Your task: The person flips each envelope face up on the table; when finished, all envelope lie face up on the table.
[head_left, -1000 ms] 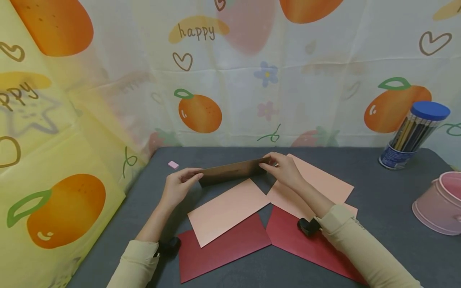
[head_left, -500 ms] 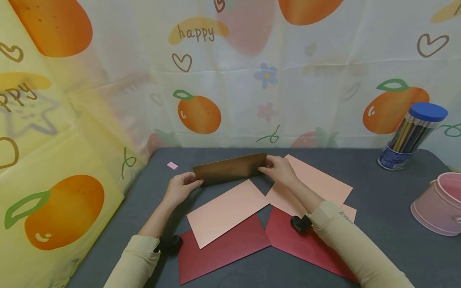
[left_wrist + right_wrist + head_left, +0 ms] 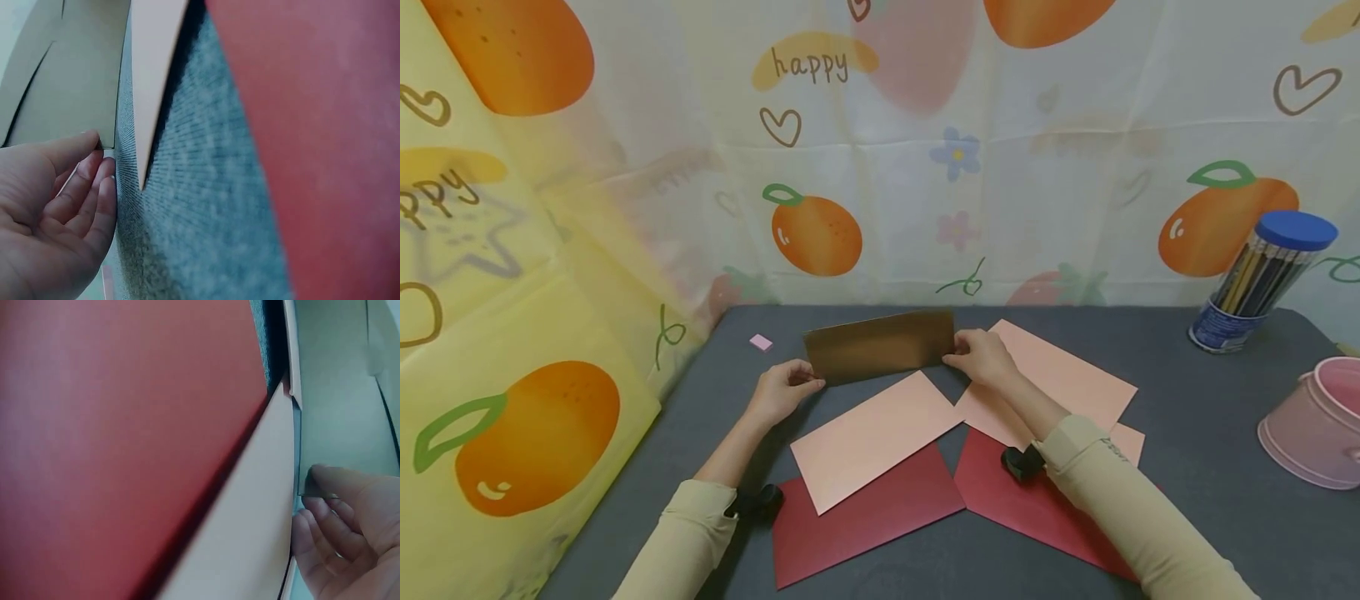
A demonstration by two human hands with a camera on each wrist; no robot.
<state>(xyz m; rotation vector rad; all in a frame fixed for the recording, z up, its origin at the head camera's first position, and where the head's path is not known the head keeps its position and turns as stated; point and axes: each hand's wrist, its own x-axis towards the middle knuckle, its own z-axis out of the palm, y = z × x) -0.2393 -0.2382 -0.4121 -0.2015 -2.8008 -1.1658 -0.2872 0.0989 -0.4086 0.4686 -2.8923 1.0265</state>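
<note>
A brown envelope [image 3: 880, 346] is tilted up at the back of the table, its broad face toward me. My left hand [image 3: 784, 392] pinches its lower left corner between thumb and fingers. At the opposite end, the lower right corner sits in the pinch of my right hand [image 3: 985, 360]. Dark slits along a flap edge show on the envelope [image 3: 69, 94] in the left wrist view. Just in front lies a pink envelope [image 3: 877, 442], overlapping a red envelope [image 3: 868, 521]. Under my right forearm are another pink envelope [image 3: 1067, 367] and a second red one [image 3: 1000, 492].
A small pink eraser [image 3: 761, 342] lies at the back left of the dark table [image 3: 647, 517]. At the right stand a blue-lidded tub of pencils [image 3: 1258, 283] and a pink bucket [image 3: 1311, 425]. A printed curtain [image 3: 880, 167] hangs behind the table.
The brown envelope has tipped up so more of its face shows. Both hands have shifted down to its lower corners, the left slightly lower than before.
</note>
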